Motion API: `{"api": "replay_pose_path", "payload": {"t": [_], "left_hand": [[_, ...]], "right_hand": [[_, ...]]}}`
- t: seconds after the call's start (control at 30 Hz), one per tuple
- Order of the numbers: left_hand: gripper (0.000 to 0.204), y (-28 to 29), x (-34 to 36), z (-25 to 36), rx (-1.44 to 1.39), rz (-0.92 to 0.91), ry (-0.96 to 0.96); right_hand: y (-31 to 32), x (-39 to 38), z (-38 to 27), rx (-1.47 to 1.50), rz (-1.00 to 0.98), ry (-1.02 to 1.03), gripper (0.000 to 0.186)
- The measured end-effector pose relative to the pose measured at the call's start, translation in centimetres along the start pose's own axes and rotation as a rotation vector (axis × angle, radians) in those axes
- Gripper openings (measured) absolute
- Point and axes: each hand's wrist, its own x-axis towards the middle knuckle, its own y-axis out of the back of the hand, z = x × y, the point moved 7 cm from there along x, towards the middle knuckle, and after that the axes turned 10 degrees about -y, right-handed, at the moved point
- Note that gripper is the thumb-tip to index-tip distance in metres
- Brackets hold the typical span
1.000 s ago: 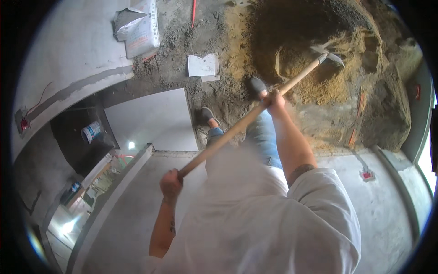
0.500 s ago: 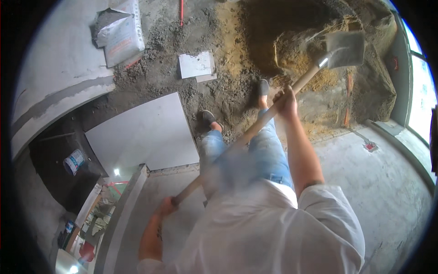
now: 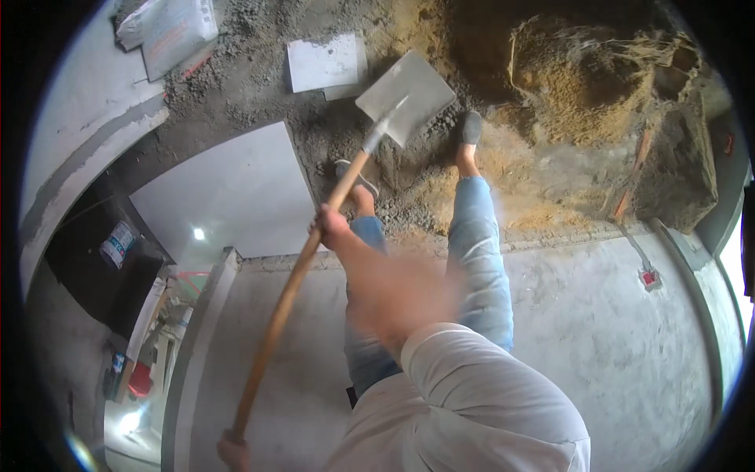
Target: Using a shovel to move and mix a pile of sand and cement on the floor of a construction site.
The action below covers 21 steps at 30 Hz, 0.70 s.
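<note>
My right hand (image 3: 333,226) is closed round the upper part of a long wooden shovel handle (image 3: 287,303), with my forearm blurred across the middle. My left hand (image 3: 234,450) grips the handle lower down, near the bottom edge. The flat metal blade (image 3: 405,94) hangs over dark gravelly ground (image 3: 436,134) just above my feet, between a white board on the left and a sandy pile (image 3: 582,102) on the right. The blade's face looks bare.
A large white board (image 3: 220,189) lies left, a smaller one (image 3: 322,63) above. A torn bag (image 3: 177,35) leans by the plastered wall (image 3: 86,118). A bucket (image 3: 117,244) sits in a dark recess. Concrete floor (image 3: 590,330) extends lower right, with a small red box (image 3: 650,278).
The shovel blade has swung left from the sandy pile to the middle. My right hand has moved left and down across my body; my left hand has moved down toward the bottom edge.
</note>
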Motion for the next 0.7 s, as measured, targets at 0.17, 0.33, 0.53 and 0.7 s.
{"api": "replay_pose_path", "payload": {"t": [0.17,0.33,0.53,0.7], "left_hand": [[0.009,5.6,10.5,14.4,-0.115,0.009,-0.182],[0.007,7.4,7.7,19.7,-0.042,0.124,-0.196],[0.011,-1.0,3.4,18.1,-0.15,0.016,-0.37],[0.021,-6.3,4.6,31.3,-0.337,-0.146,-0.661]], "right_hand": [[-1.0,0.9,-18.6,0.003,-0.066,0.013,0.023],[-3.0,-5.7,-24.1,0.003,0.013,0.141,0.022],[5.7,-12.3,-25.3,-0.065,0.206,0.255,0.015],[16.8,-27.2,-39.8,-0.158,0.602,0.725,0.021]]}}
